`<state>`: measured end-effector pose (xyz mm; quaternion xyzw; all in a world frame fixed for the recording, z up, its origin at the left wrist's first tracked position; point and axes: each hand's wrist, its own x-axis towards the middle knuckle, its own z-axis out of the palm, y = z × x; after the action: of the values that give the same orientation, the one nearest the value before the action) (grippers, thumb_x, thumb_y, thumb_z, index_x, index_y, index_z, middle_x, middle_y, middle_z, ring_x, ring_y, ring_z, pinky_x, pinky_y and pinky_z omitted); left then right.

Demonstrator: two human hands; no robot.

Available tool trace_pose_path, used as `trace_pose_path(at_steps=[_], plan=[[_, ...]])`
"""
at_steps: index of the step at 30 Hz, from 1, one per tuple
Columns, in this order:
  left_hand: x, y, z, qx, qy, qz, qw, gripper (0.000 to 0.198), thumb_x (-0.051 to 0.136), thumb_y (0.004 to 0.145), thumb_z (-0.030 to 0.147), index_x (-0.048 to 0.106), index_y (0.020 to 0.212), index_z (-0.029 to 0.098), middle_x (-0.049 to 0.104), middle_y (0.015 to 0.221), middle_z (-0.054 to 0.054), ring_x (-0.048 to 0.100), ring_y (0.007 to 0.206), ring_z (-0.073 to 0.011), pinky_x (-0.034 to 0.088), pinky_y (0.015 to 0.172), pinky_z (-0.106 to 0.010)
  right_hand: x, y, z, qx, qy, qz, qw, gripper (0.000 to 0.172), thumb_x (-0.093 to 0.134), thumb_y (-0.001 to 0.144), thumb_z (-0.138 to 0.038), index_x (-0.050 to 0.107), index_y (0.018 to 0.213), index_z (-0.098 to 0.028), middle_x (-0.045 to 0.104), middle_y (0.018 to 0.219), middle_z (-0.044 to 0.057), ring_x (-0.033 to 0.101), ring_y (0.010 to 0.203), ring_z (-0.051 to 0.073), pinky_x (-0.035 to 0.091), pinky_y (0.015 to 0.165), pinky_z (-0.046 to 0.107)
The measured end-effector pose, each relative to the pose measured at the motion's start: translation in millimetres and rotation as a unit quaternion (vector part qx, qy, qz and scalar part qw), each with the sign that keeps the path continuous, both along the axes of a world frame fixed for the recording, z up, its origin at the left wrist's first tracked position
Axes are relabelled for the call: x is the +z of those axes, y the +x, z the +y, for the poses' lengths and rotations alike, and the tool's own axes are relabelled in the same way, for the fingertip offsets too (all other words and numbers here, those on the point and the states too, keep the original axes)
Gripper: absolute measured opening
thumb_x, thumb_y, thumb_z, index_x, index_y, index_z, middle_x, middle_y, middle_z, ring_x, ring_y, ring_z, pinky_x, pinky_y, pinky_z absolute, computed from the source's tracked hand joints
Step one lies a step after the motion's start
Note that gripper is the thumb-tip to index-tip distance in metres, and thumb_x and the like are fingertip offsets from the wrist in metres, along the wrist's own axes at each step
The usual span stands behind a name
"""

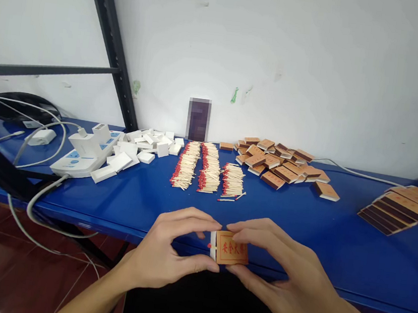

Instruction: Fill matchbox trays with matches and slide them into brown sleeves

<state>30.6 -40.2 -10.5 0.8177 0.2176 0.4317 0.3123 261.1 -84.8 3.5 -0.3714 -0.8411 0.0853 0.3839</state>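
Note:
Between my two hands, just above the table's front edge, is a matchbox (233,249) with an orange-brown sleeve and red lettering. Its white inner tray (213,243) sticks out a little on the left, and one red-tipped match (210,246) pokes out there. My left hand (178,249) pinches the tray end between thumb and fingers. On the right, my right hand (276,261) grips the sleeve by its top and bottom edges. Beyond the hands, red-tipped matches lie in three piles, the shortest pile (233,181) being the right one.
White trays (149,144) are heaped back left, beside a power strip (83,156) with plugs and cables. Matchboxes (280,165) are heaped back right. Joined matchboxes (403,208) stand far right on the blue table (293,212). A black shelf post (111,38) rises at left.

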Motion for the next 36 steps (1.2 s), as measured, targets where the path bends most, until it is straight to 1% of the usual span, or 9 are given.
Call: trace_pose_path(at_steps=[3, 6, 9, 12, 16, 26, 28, 32, 36], plan=[[-2.8, 1.1, 2.0, 0.019, 0.024, 0.021, 0.999, 0.044, 0.082, 0.073, 0.027, 0.069, 0.115, 0.019, 0.071, 0.107, -0.007, 0.066, 0.093, -0.0162, 0.054, 0.083, -0.024, -0.4, 3.8, 1.4, -0.007, -0.012, -0.020, 1.000, 0.032, 0.066, 0.086, -0.017, 0.055, 0.114, -0.026, 0.067, 0.107, 0.004, 0.065, 0.096, 0.017, 0.058, 0.079, 0.027], [-1.9, 2.5, 0.4, 0.022, 0.001, 0.044, 0.999, 0.042, 0.079, 0.076, 0.027, 0.068, 0.116, 0.019, 0.071, 0.105, -0.006, 0.066, 0.087, -0.0141, 0.054, 0.081, -0.024, -1.0, 5.7, 3.3, 0.002, -0.004, -0.029, 1.000, 0.030, 0.065, 0.086, -0.014, 0.057, 0.112, -0.026, 0.066, 0.107, 0.005, 0.065, 0.096, 0.017, 0.058, 0.078, 0.027], [1.4, 4.5, -4.0, 0.026, -0.085, 0.039, 0.995, 0.037, 0.072, 0.083, 0.024, 0.065, 0.119, 0.021, 0.071, 0.099, -0.003, 0.064, 0.081, -0.0116, 0.054, 0.078, -0.022, -0.9, 4.1, 5.3, 0.003, 0.028, -0.018, 0.999, 0.029, 0.063, 0.086, -0.012, 0.058, 0.111, -0.025, 0.067, 0.106, 0.006, 0.065, 0.096, 0.018, 0.058, 0.079, 0.028], [3.5, 8.0, -7.6, 0.005, -0.183, 0.009, 0.983, 0.031, 0.063, 0.088, 0.021, 0.062, 0.118, 0.020, 0.068, 0.095, -0.003, 0.064, 0.083, -0.0116, 0.054, 0.076, -0.022, -0.8, 0.4, 6.5, -0.008, 0.059, -0.012, 0.998, 0.028, 0.062, 0.086, -0.010, 0.057, 0.109, -0.024, 0.067, 0.104, 0.006, 0.065, 0.094, 0.018, 0.058, 0.077, 0.029], [3.3, 13.4, -8.4, 0.002, -0.236, -0.005, 0.972, 0.026, 0.062, 0.087, 0.018, 0.057, 0.112, 0.019, 0.064, 0.093, -0.003, 0.062, 0.084, -0.0123, 0.052, 0.076, -0.023, -3.7, -3.4, 6.3, -0.013, 0.080, -0.027, 0.996, 0.028, 0.061, 0.086, -0.010, 0.056, 0.110, -0.025, 0.067, 0.104, 0.006, 0.063, 0.094, 0.020, 0.058, 0.077, 0.032], [3.9, 12.4, -5.8, -0.010, -0.261, 0.005, 0.965, 0.022, 0.059, 0.086, 0.016, 0.055, 0.108, 0.018, 0.064, 0.091, -0.003, 0.061, 0.082, -0.0121, 0.051, 0.076, -0.023, -6.3, -7.3, 6.6, -0.018, 0.090, -0.044, 0.995, 0.027, 0.059, 0.088, -0.010, 0.056, 0.111, -0.024, 0.067, 0.104, 0.006, 0.063, 0.095, 0.021, 0.057, 0.078, 0.033], [2.9, 15.5, -5.7, 0.010, -0.249, 0.007, 0.969, 0.022, 0.058, 0.086, 0.015, 0.055, 0.108, 0.018, 0.065, 0.091, -0.003, 0.062, 0.082, -0.0130, 0.052, 0.076, -0.024, -7.6, -8.1, 7.2, -0.027, 0.095, -0.047, 0.994, 0.028, 0.059, 0.088, -0.009, 0.056, 0.112, -0.024, 0.067, 0.105, 0.007, 0.062, 0.095, 0.021, 0.057, 0.078, 0.033], [0.3, 21.7, -6.1, 0.084, -0.205, 0.019, 0.975, 0.025, 0.057, 0.082, 0.012, 0.058, 0.106, 0.019, 0.066, 0.087, -0.002, 0.064, 0.079, -0.0134, 0.052, 0.074, -0.025, -14.5, -8.3, 9.9, -0.046, 0.104, -0.066, 0.991, 0.027, 0.058, 0.090, -0.012, 0.056, 0.114, -0.022, 0.066, 0.107, 0.008, 0.062, 0.096, 0.021, 0.056, 0.081, 0.034], [-0.8, 20.8, -3.8, 0.142, -0.177, 0.033, 0.973, 0.026, 0.057, 0.077, 0.009, 0.059, 0.102, 0.018, 0.065, 0.079, 0.000, 0.063, 0.070, -0.0121, 0.051, 0.070, -0.023, -18.6, -4.8, 11.8, -0.066, 0.116, -0.065, 0.989, 0.024, 0.059, 0.090, -0.014, 0.056, 0.112, -0.024, 0.066, 0.103, 0.007, 0.062, 0.092, 0.021, 0.056, 0.078, 0.034]])
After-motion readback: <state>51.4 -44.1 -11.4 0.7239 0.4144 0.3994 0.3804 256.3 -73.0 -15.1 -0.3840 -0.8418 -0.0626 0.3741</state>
